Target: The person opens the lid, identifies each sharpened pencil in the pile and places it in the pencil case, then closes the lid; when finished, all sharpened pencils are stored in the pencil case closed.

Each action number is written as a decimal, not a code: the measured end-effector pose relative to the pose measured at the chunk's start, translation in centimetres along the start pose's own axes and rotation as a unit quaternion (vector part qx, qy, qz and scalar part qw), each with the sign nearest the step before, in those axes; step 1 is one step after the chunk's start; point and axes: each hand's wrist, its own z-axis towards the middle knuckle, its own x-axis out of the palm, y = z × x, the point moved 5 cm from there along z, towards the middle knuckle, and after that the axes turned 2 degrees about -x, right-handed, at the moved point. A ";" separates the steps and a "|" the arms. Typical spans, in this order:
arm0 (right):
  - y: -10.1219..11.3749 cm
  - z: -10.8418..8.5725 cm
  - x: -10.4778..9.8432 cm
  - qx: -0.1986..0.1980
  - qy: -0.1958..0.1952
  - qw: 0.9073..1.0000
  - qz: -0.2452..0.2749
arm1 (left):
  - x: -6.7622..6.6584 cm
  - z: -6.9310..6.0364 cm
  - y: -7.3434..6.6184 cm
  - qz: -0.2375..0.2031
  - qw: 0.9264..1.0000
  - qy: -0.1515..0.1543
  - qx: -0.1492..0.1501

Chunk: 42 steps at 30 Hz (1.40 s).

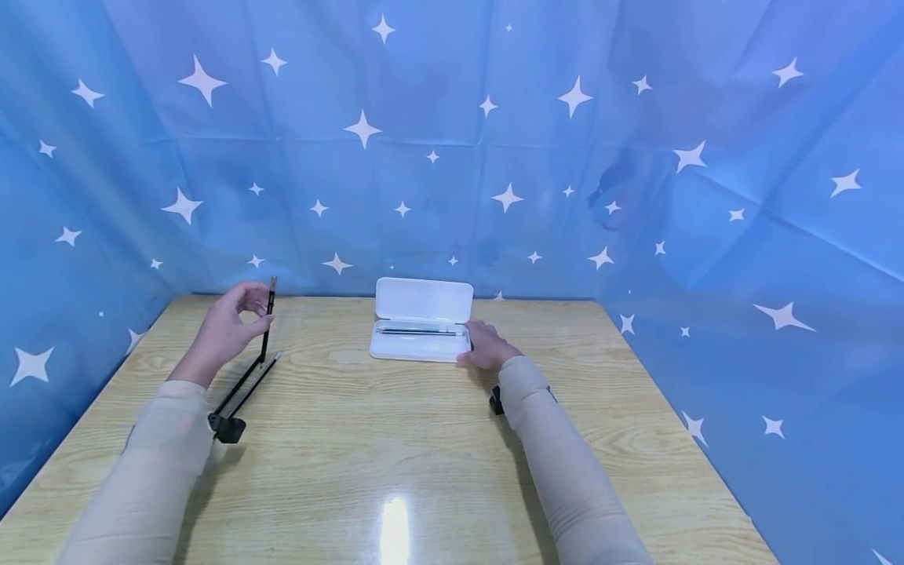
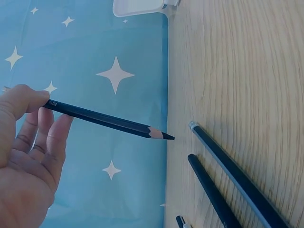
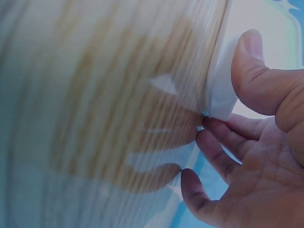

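Between the thumb and fingers of my left hand (image 1: 226, 326) is a dark pencil (image 2: 104, 120), eraser end up. Its sharpened tip points down, just above the tabletop in the head view. Below it, two more dark pencils (image 2: 232, 171) lie side by side on the table. At the back centre stands a white pencil case (image 1: 381, 349), its lid (image 1: 424, 300) raised and a dark pencil (image 1: 420, 332) lying inside. My right hand (image 1: 489, 345) holds the case's right end, with the thumb on the near side and the fingertips low against the table.
The wooden table (image 1: 367, 439) ends at a blue star-printed curtain (image 1: 438, 180), which hangs behind and along both sides. Black wrist mounts (image 1: 227, 428) are strapped to both sleeves. The end of another small dark object (image 2: 180, 222) shows at the left wrist view's bottom edge.
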 end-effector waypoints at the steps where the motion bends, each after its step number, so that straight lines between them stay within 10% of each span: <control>1: 0.0 0.0 0.0 0.000 0.000 1.000 -0.002 | 0.0 0.0 -0.1 0.000 1.000 -0.003 0.002; 42: -0.2 0.0 0.2 -0.004 -0.007 1.000 0.006 | 2.3 1.4 -2.4 -0.092 0.994 -0.052 0.020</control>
